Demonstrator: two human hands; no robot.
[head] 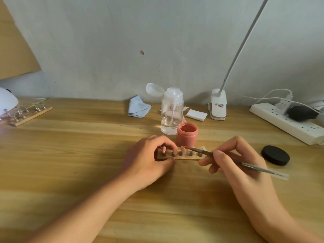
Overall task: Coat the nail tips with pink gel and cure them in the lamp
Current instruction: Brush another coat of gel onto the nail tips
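On wooden strip (180, 155), right hand (233, 163) brush (228, 158) touches pink nail tip (183, 149)

Counter (70, 155) was pale wood with visible grain, smooth with a soft sheen. Pump bottle (172, 111) was clear glossy plastic, the jar (186, 135) pink plastic, more satin. Black lid (275, 155) looked dead matt. Brush (254, 166) had a silvery metal handle. Nail holder (185, 159) was bare wood with shiny metal studs (180, 153). Cloth (138, 106) was soft light-blue fabric, power strip (280, 120) white glossy plastic.
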